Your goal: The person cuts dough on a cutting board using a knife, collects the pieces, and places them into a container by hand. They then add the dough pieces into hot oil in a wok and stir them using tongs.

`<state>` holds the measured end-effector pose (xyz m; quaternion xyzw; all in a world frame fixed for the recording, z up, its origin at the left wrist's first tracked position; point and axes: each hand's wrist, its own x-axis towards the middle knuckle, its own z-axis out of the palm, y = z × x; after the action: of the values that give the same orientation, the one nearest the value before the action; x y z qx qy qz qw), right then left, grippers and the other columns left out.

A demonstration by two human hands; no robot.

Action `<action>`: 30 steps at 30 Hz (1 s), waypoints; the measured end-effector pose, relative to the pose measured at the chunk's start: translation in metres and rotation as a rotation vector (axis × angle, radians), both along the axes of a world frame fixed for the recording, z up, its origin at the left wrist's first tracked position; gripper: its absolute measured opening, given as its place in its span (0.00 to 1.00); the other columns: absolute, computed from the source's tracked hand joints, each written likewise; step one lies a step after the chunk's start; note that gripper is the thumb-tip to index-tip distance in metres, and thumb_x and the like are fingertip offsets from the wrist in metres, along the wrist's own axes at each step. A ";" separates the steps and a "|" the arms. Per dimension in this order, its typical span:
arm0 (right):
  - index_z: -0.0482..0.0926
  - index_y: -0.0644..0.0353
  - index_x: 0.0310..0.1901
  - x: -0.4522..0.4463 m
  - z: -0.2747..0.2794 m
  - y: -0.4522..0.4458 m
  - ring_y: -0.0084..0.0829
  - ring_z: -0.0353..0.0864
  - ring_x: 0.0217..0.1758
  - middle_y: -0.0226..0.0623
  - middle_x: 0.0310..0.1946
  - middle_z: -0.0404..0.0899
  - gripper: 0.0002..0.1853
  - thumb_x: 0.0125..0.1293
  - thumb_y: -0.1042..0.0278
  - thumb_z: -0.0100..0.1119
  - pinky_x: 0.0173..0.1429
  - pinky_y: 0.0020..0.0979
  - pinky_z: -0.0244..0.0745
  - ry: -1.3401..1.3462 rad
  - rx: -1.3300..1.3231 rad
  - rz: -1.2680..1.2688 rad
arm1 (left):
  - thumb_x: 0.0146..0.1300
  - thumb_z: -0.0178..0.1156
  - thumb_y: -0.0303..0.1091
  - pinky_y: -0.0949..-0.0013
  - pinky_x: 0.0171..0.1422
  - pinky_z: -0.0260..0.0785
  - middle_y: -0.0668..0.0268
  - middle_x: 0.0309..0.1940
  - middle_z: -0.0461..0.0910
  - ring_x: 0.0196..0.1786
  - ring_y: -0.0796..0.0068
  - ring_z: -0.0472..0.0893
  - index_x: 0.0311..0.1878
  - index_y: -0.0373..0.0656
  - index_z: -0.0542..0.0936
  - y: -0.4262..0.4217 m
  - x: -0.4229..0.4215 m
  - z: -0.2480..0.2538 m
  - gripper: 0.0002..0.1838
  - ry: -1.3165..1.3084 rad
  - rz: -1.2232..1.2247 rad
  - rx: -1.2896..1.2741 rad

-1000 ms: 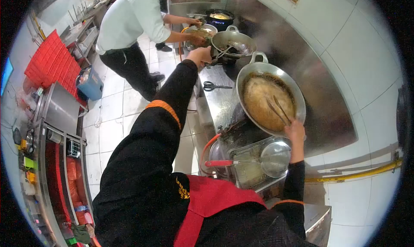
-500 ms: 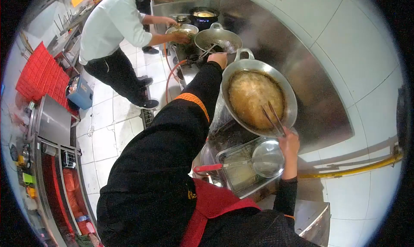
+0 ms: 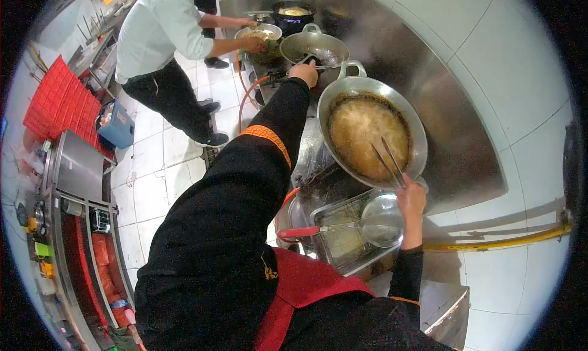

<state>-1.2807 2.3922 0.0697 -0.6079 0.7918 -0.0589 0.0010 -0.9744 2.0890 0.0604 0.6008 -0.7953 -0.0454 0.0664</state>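
My right hand [image 3: 411,199] is closed around metal tongs [image 3: 395,167], whose two tips reach into the bubbling brown oil [image 3: 362,132]. The oil fills the lower part of a large wok [image 3: 418,127], beside whose near rim the hand is held. Farther back, my left hand [image 3: 304,74] is closed at the near edge of a second wok [image 3: 300,46]. Something dark shows at its fingers, but I cannot make out what it is. Below the large wok, a round strainer [image 3: 381,231] with a red handle [image 3: 298,233] lies across a metal tray [image 3: 343,266].
A co-worker in a white top [image 3: 162,29] stands at the far left with both hands at a bowl [image 3: 269,29]. Behind it, a black pan [image 3: 293,21] sits on a burner. An orange hose [image 3: 245,100] hangs by the stove. Red crates [image 3: 61,106] and a blue bin [image 3: 116,127] stand left.
My left hand has shifted slightly up and left, and the dark thing shows more. The tongs remain in the oil with little movement. The view has shifted slightly.
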 end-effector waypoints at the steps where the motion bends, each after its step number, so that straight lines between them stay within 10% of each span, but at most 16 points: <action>1: 0.70 0.48 0.50 -0.002 -0.004 0.000 0.46 0.74 0.37 0.49 0.31 0.75 0.25 0.45 0.68 0.60 0.40 0.40 0.70 0.016 -0.023 0.025 | 0.55 0.42 0.32 0.55 0.39 0.69 0.50 0.38 0.75 0.40 0.54 0.76 0.61 0.38 0.52 -0.004 0.005 0.000 0.28 0.039 0.132 -0.061; 5: 0.70 0.48 0.50 -0.001 0.001 0.003 0.46 0.74 0.38 0.47 0.32 0.75 0.25 0.45 0.68 0.60 0.40 0.40 0.70 0.002 -0.009 0.024 | 0.54 0.46 0.37 0.47 0.33 0.70 0.53 0.42 0.75 0.42 0.57 0.76 0.62 0.41 0.51 -0.021 0.046 0.009 0.32 0.238 0.581 -0.168; 7: 0.70 0.48 0.50 -0.001 0.003 0.005 0.46 0.74 0.38 0.48 0.32 0.75 0.25 0.46 0.68 0.60 0.40 0.40 0.70 -0.003 -0.009 0.032 | 0.52 0.47 0.35 0.61 0.41 0.69 0.49 0.38 0.75 0.40 0.54 0.76 0.62 0.40 0.50 -0.014 0.078 0.017 0.33 -0.013 0.331 -0.005; 8: 0.70 0.48 0.50 -0.001 0.003 0.007 0.46 0.74 0.38 0.48 0.32 0.75 0.25 0.46 0.68 0.60 0.40 0.41 0.69 -0.011 -0.004 0.041 | 0.54 0.47 0.35 0.50 0.39 0.69 0.55 0.41 0.75 0.41 0.56 0.77 0.60 0.44 0.58 -0.014 0.078 0.021 0.28 -0.092 0.334 0.090; 12: 0.71 0.49 0.50 -0.004 -0.006 0.003 0.46 0.74 0.37 0.48 0.32 0.75 0.25 0.46 0.68 0.60 0.40 0.41 0.69 0.008 -0.011 0.031 | 0.41 0.56 0.33 0.59 0.39 0.69 0.53 0.34 0.77 0.38 0.54 0.76 0.61 0.51 0.54 -0.013 0.042 0.007 0.39 0.045 0.067 -0.145; 15: 0.71 0.48 0.50 -0.005 -0.009 0.001 0.46 0.74 0.37 0.48 0.31 0.75 0.25 0.46 0.67 0.61 0.40 0.41 0.69 0.035 0.018 0.049 | 0.53 0.48 0.36 0.61 0.43 0.69 0.55 0.36 0.77 0.41 0.58 0.76 0.34 0.39 0.79 0.011 -0.006 0.019 0.13 -0.122 -0.073 0.062; 30: 0.70 0.46 0.51 -0.010 -0.014 -0.003 0.46 0.75 0.37 0.49 0.30 0.75 0.27 0.44 0.67 0.61 0.40 0.41 0.70 0.017 -0.006 0.034 | 0.51 0.48 0.36 0.62 0.43 0.69 0.56 0.39 0.76 0.40 0.60 0.77 0.37 0.41 0.79 -0.009 0.010 -0.019 0.14 0.004 0.149 -0.061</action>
<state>-1.2910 2.3895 0.0560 -0.6216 0.7813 -0.0561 -0.0062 -0.9643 2.0802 0.0418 0.6561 -0.7492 -0.0170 0.0894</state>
